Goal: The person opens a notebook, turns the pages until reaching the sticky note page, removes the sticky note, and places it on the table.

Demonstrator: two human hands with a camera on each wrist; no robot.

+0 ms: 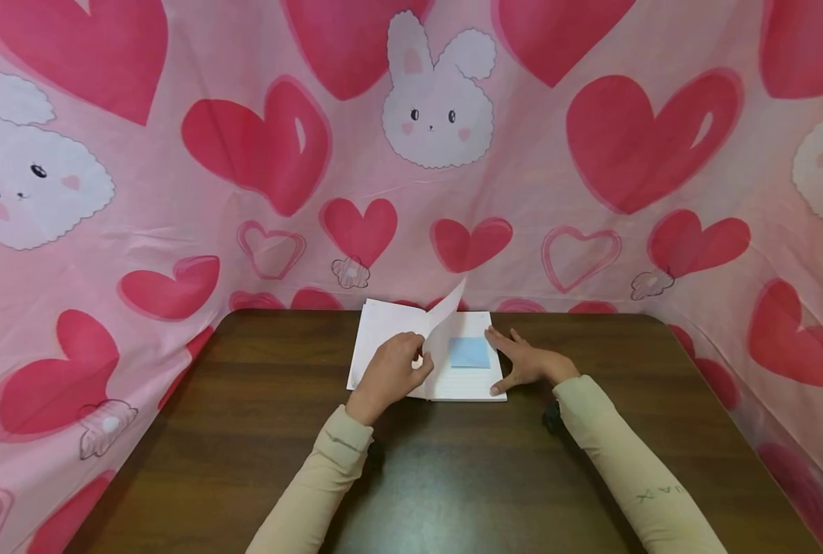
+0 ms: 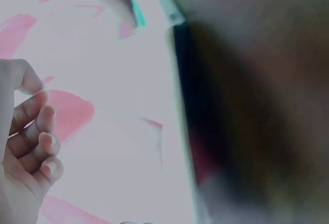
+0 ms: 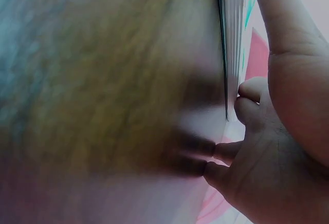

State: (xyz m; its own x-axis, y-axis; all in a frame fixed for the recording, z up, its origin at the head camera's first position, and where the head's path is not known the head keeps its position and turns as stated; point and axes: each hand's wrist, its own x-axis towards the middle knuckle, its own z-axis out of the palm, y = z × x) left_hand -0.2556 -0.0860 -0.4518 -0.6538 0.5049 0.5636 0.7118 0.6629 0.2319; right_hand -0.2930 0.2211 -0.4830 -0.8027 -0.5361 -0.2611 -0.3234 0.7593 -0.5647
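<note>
An open white notebook (image 1: 384,327) lies on the dark wooden table (image 1: 259,400), near its far edge. A light blue sticky note (image 1: 470,352) sits on the right-hand page. My left hand (image 1: 411,360) pinches one lifted page (image 1: 448,319), which stands curved above the spine. In the left wrist view the left hand's curled fingers (image 2: 36,142) show against blurred pink cloth. My right hand (image 1: 515,360) lies flat with straight fingers on the notebook's right edge. The right wrist view shows that hand (image 3: 277,147) beside the stacked page edges (image 3: 232,34).
Pink cloth printed with red hearts and white rabbits (image 1: 439,100) hangs as a wall behind and on both sides of the table. Bare dark tabletop (image 1: 474,477) stretches between my forearms and out to both sides.
</note>
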